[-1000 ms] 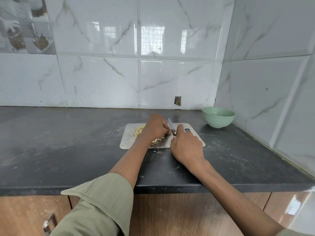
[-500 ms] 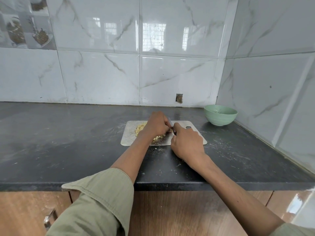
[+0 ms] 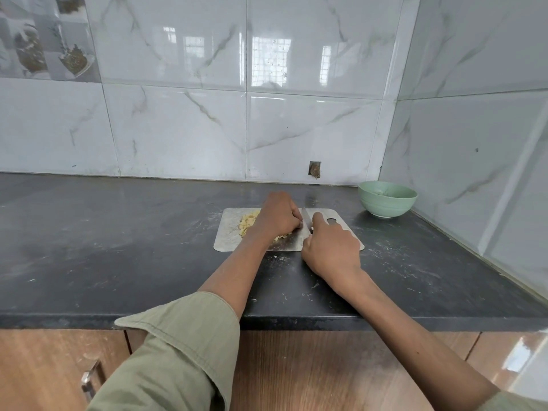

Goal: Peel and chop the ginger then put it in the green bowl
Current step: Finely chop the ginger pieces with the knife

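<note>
A pile of pale yellow chopped ginger [image 3: 246,225] lies on the steel cutting board [image 3: 229,237] on the dark counter. My left hand [image 3: 277,216] sits curled over the ginger, its fingertips pinning a piece that the hand hides. My right hand [image 3: 330,247] grips the knife [image 3: 305,218], index finger stretched along its spine, blade pointing away right beside my left fingers. The green bowl [image 3: 387,199] stands to the right of the board near the wall corner.
The black counter [image 3: 118,247] runs wide to the left, its front edge near me. Tiled walls close it at the back and right. Wooden cabinet doors with a metal handle [image 3: 90,381] sit below.
The knife blade has dropped from raised to low against the board beside my left fingers. My head has shifted slightly, and both hands stay over the board.
</note>
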Tool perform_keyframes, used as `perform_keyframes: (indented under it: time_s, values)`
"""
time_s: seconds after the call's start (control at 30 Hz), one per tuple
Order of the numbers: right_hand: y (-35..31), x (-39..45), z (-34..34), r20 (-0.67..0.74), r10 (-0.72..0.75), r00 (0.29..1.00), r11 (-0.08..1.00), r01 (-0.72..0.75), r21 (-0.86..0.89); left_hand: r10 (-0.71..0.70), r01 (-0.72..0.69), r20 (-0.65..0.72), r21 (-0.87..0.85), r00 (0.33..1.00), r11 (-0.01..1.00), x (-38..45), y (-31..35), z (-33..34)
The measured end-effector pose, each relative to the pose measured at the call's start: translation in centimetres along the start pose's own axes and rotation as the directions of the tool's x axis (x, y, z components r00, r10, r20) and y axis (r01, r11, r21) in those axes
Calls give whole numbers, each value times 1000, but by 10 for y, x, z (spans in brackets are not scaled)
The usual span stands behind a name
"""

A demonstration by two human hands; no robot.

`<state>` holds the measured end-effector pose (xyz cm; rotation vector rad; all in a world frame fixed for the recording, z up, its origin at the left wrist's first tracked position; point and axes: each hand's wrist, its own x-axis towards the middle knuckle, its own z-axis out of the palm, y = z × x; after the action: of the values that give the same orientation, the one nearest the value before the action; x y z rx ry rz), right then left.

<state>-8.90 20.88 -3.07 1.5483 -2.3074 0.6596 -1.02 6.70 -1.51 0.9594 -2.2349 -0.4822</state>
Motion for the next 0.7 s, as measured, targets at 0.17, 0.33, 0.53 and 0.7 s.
perform_keyframes:
  time_s: [0.17, 0.33, 0.53, 0.7]
  values:
    - [3, -2, -6, 6, 2, 1000, 999, -3, 45, 2, -1, 23, -18, 1000, 1000, 2, 0, -5]
    - [2, -5, -10, -11, 4, 1000, 997, -3, 80, 2, -2, 50, -3, 999, 1000, 2, 0, -10]
    - [2, -4, -6, -4, 0, 1000, 995, 1, 97, 7, -7, 14, -1, 1000, 1000, 2, 0, -5]
    - [1, -4, -5, -26, -24, 999, 995, 26, 91, -5, 5, 11, 14, 1000, 1000, 3, 1, -2]
